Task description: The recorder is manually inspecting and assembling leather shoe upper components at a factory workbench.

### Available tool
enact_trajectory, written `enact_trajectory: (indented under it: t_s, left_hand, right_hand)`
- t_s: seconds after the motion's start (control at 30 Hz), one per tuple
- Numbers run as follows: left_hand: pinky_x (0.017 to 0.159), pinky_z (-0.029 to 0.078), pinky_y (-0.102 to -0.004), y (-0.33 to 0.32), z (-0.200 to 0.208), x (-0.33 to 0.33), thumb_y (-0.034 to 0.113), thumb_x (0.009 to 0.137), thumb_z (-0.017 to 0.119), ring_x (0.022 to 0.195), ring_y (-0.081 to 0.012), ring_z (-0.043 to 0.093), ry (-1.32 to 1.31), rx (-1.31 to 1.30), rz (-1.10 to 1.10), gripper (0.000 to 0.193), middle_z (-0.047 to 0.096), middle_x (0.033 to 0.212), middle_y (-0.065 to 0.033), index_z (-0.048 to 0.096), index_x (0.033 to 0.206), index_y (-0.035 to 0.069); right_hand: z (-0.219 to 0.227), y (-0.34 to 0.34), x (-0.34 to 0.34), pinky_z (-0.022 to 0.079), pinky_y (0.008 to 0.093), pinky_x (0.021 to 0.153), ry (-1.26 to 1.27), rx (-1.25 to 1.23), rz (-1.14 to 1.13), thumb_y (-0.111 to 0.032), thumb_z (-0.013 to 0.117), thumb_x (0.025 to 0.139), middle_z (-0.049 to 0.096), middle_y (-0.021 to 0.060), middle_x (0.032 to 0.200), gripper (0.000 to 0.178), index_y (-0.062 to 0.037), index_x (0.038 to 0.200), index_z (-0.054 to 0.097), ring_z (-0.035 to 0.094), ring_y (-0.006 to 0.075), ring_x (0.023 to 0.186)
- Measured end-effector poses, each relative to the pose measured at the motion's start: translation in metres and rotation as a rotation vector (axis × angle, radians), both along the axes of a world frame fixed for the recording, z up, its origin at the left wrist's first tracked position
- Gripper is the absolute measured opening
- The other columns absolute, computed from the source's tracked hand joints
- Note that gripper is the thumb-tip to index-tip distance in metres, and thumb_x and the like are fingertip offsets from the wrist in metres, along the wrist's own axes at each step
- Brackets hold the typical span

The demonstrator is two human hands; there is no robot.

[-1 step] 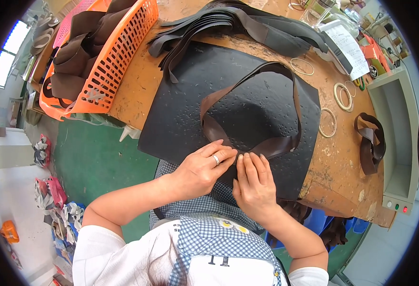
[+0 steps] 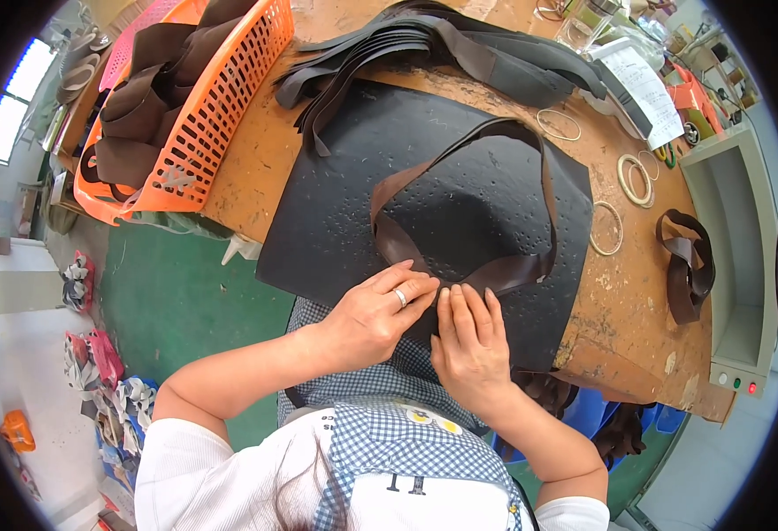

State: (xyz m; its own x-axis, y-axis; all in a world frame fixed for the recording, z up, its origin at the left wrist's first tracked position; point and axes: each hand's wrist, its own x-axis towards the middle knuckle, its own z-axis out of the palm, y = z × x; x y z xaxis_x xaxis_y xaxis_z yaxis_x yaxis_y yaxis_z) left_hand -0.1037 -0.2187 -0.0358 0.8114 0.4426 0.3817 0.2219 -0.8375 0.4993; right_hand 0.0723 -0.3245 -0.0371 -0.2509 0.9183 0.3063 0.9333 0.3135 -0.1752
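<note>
A dark brown strip (image 2: 395, 190), leather-like, stands on its edge in a loop on a pitted black mat (image 2: 318, 212). My left hand (image 2: 375, 314) pinches it at the near side of the loop, thumb and forefinger together. Right beside it, the bent fingers of my right hand (image 2: 471, 341) press on the strip, their tips almost touching the left ones. What lies between the fingertips is hidden, so I cannot tell how the strip's ends meet there.
A stack of dark strips (image 2: 459, 53) lies behind the mat. An orange basket (image 2: 207, 115) of brown rolled strips stands at the left. To the right are tape rings (image 2: 634, 180), another brown loop (image 2: 685, 265) and a grey open-fronted box (image 2: 743, 265) at the wooden table's edge.
</note>
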Motion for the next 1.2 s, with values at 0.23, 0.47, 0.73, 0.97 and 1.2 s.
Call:
enact_trajectory:
  t_s: [0.23,0.47,0.73,0.97,1.2]
  left_hand:
    - [0.105,0.049,-0.0499,-0.01,0.0,0.002,-0.006,0.067,0.064,0.113,-0.0355,0.062,-0.016,0.072,0.04,0.049,0.063,0.12,-0.0196,0.063,0.116,-0.009]
    - [0.111,0.04,-0.0528,0.021,0.047,0.001,-0.004,0.075,0.058,0.126,-0.0342,0.055,0.03,0.232,0.162,0.045,0.06,0.13,-0.0152,0.063,0.12,-0.003]
    - [0.124,0.021,-0.0502,0.113,0.065,0.007,0.014,0.083,0.06,0.146,-0.0265,0.035,0.409,0.768,-0.135,0.028,0.06,0.133,-0.0098,0.066,0.107,0.002]
    - [0.107,0.048,-0.0477,0.09,0.038,-0.009,0.01,0.069,0.063,0.101,-0.029,0.063,0.141,0.691,-0.279,0.026,0.062,0.084,-0.0111,0.065,0.089,-0.006]
    - [0.094,0.055,-0.0408,0.006,0.007,-0.01,0.009,0.067,0.063,0.102,-0.0318,0.066,0.122,0.531,-0.062,0.038,0.066,0.1,-0.0166,0.07,0.1,-0.009]
  right_hand:
    - [-0.001,-0.01,-0.002,0.03,0.0575,0.115,-0.017,-0.096,-0.053,-0.031,0.077,0.077,0.049,0.0197,0.14,0.07,0.0016,0.134,0.057,0.041,0.0328,0.138]
    - [0.031,0.026,0.019,0.04,0.0518,0.108,0.426,0.052,-0.013,-0.016,0.076,0.079,0.064,0.016,0.116,0.041,0.0004,0.115,0.065,0.061,0.0334,0.113]
    - [0.013,0.06,-0.027,0.049,0.042,0.09,0.061,0.133,0.023,-0.015,0.068,0.077,0.065,0.012,0.095,0.048,0.0048,0.12,0.062,0.064,0.0248,0.085]
    - [0.027,0.03,0.028,0.042,0.0508,0.106,-0.299,0.069,-0.243,-0.01,0.06,0.078,0.066,0.0229,0.111,0.039,0.0072,0.113,0.064,0.064,0.0351,0.109]
    - [0.02,0.025,-0.017,0.024,0.0504,0.12,-0.025,-0.098,-0.007,-0.023,0.063,0.085,0.044,0.0319,0.145,0.066,0.0155,0.136,0.046,0.039,0.0413,0.142]
